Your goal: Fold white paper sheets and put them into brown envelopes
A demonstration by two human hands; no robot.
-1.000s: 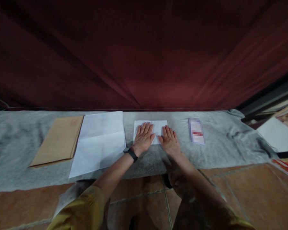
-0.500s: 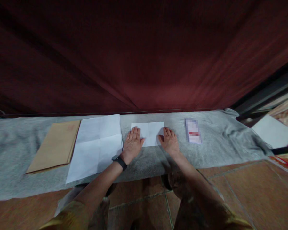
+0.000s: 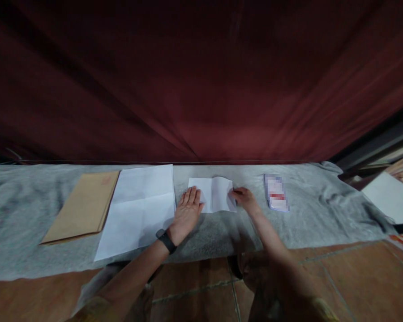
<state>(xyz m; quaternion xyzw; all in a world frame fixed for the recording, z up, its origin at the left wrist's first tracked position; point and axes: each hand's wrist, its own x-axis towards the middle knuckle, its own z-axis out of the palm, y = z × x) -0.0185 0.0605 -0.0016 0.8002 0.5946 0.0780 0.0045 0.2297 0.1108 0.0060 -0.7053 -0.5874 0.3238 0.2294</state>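
Observation:
A small folded white paper (image 3: 214, 193) lies on the grey cloth (image 3: 305, 214) in front of me. My left hand (image 3: 187, 211) rests flat on its left edge with fingers stretched out; a black band is on that wrist. My right hand (image 3: 244, 198) pinches the paper's right edge, which curls up off the cloth.
To the left lie a larger creased white sheet (image 3: 139, 210) and a brown envelope (image 3: 83, 206). A small printed packet (image 3: 276, 192) lies to the right. A dark red curtain (image 3: 201, 80) hangs behind; tiled floor (image 3: 339, 277) lies below. White sheets (image 3: 386, 197) sit far right.
My hands slid apart to the paper's two edges. The right hand then closed on the right edge and lifted it, so the paper now bows upward.

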